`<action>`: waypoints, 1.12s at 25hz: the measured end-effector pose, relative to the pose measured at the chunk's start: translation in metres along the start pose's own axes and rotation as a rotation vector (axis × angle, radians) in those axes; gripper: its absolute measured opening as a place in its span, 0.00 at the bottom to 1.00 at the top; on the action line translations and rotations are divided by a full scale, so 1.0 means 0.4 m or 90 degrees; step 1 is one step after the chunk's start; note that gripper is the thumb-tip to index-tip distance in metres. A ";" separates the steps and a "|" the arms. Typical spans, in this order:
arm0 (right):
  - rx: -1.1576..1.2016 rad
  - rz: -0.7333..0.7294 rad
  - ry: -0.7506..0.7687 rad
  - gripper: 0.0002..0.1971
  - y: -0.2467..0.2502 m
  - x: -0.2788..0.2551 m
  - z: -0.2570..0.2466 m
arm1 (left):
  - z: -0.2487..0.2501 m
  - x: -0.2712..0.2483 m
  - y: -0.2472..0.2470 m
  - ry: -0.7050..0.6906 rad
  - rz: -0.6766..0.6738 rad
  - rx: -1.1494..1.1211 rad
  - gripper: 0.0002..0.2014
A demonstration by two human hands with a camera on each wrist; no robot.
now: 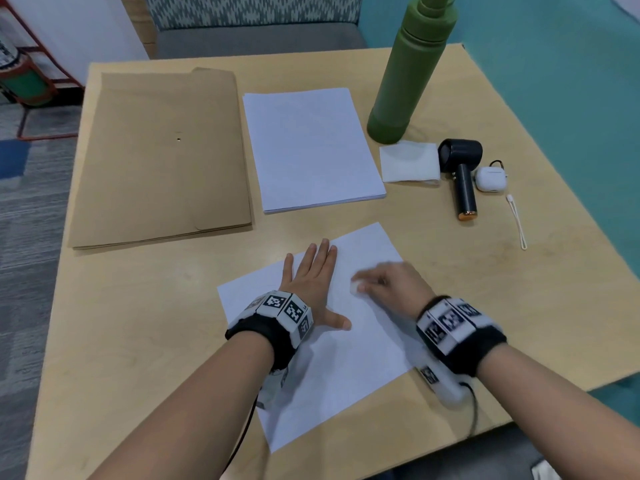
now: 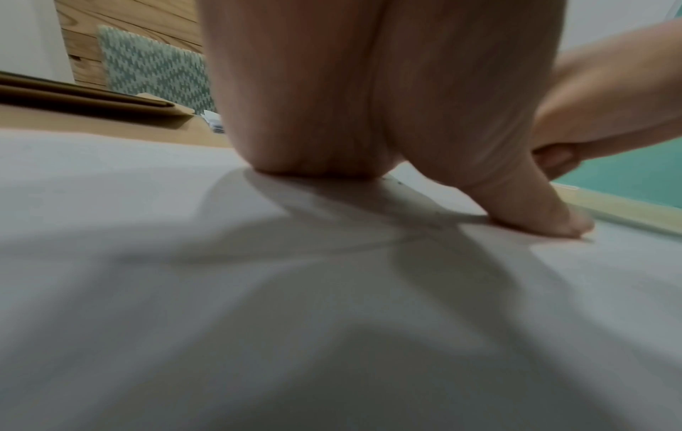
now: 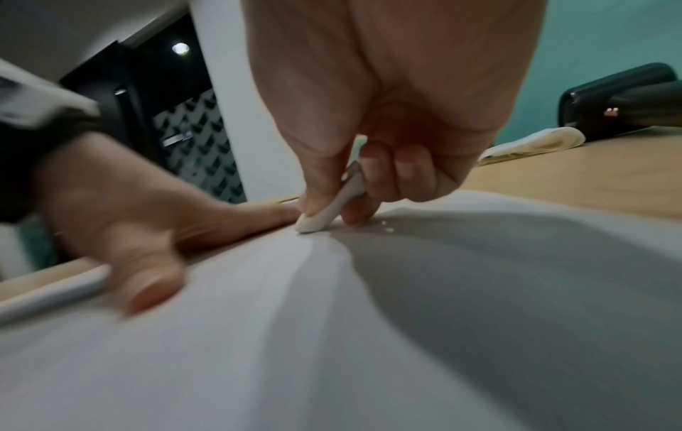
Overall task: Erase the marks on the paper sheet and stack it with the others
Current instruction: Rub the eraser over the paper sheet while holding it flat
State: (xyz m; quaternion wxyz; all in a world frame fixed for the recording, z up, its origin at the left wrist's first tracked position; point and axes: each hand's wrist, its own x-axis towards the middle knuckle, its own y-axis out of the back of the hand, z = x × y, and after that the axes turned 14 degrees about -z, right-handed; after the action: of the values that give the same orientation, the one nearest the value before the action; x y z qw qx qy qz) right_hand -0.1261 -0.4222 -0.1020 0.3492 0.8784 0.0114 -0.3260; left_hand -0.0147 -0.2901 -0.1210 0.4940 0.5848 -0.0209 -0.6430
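A single white paper sheet (image 1: 332, 355) lies slanted at the near middle of the wooden table. My left hand (image 1: 311, 282) presses flat on its left part with straight, spread fingers; the left wrist view shows the thumb (image 2: 546, 215) down on the paper (image 2: 258, 306). My right hand (image 1: 388, 282) pinches a small white eraser (image 3: 324, 215) between thumb and fingers, its tip touching the sheet (image 3: 406, 335), with a few crumbs beside it. The hand is blurred in the head view. A stack of white sheets (image 1: 311, 147) lies farther back, at the centre of the table.
A brown envelope folder (image 1: 159, 157) lies left of the stack. To the right stand a tall green bottle (image 1: 408, 71), a folded tissue (image 1: 408, 161), a black hand-held fan (image 1: 462, 178), a white earbud case (image 1: 491, 180) and a white strap (image 1: 517, 223). A chair (image 1: 256, 39) stands behind the table.
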 end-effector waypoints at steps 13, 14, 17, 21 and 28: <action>0.437 0.041 -0.054 0.12 -0.061 -0.059 0.045 | -0.140 -0.089 0.013 0.041 0.248 -0.189 0.38; 0.521 0.069 -0.060 0.13 -0.064 -0.054 0.043 | -0.158 -0.105 0.002 0.056 0.250 -0.160 0.38; 0.594 0.166 -0.079 0.15 -0.070 -0.026 0.015 | -0.157 -0.129 -0.019 0.030 0.190 -0.115 0.46; 0.529 0.247 -0.153 0.15 -0.095 0.034 -0.066 | -0.159 -0.119 -0.040 0.034 0.071 -0.066 0.57; 0.223 0.180 -0.102 0.17 -0.115 0.050 -0.162 | -0.168 -0.109 -0.051 0.041 0.039 -0.030 0.62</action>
State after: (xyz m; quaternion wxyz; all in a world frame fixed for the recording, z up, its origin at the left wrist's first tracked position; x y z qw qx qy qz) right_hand -0.0851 -0.3515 -0.1064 0.2335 0.8897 -0.1961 -0.3398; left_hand 0.0170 -0.2139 -0.1227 0.5273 0.5926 -0.0078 -0.6088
